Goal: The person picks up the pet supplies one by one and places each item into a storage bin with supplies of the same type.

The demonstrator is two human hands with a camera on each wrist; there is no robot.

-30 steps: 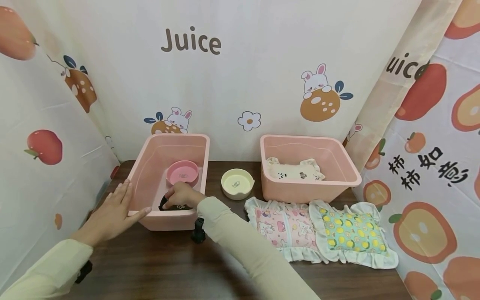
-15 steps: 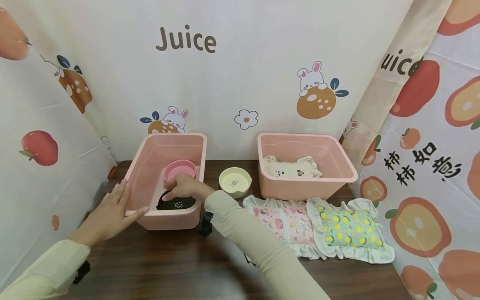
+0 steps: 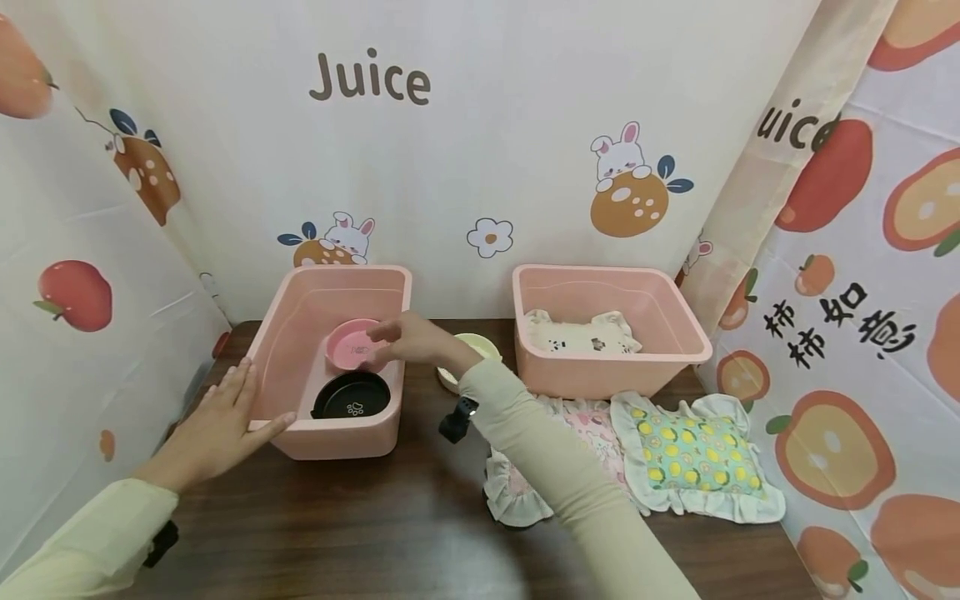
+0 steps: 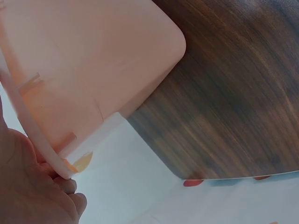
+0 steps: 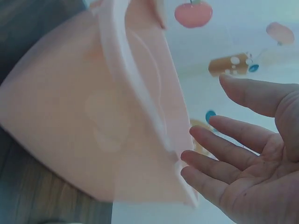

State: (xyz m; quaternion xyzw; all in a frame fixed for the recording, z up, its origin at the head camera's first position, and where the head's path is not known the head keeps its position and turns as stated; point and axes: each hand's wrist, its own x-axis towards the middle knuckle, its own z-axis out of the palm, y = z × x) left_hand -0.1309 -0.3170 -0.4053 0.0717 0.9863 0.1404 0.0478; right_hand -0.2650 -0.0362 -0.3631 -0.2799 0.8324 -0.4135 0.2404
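Note:
My left hand (image 3: pixel 217 425) rests on the front left corner of the left pink bin (image 3: pixel 406 304), thumb along the front rim. In the left wrist view its fingers lie against the rim of that bin (image 4: pixel 93 56). Above the bin's right rim, my right hand (image 3: pixel 412 337) holds nothing, its fingers apart and relaxed; the right wrist view shows the palm of this hand (image 5: pixel 252 163) beside the bin wall. Inside the bin a black bowl (image 3: pixel 352 396) with a paw print lies at the front, a pink bowl (image 3: pixel 347 346) behind it.
A pale yellow bowl (image 3: pixel 483 343) stands between the bins, partly hidden by my right hand. The right pink bin (image 3: pixel 600 379) holds a cream cushion (image 3: pixel 573 335). Before it lie a pink cushion (image 3: pixel 600 433), partly under my right arm, and a lemon-print cushion (image 3: pixel 701 458).
My right hand has let go of the black bowl inside the left bin and moved up and right, out over the rim. The left hand stays at the bin's corner.

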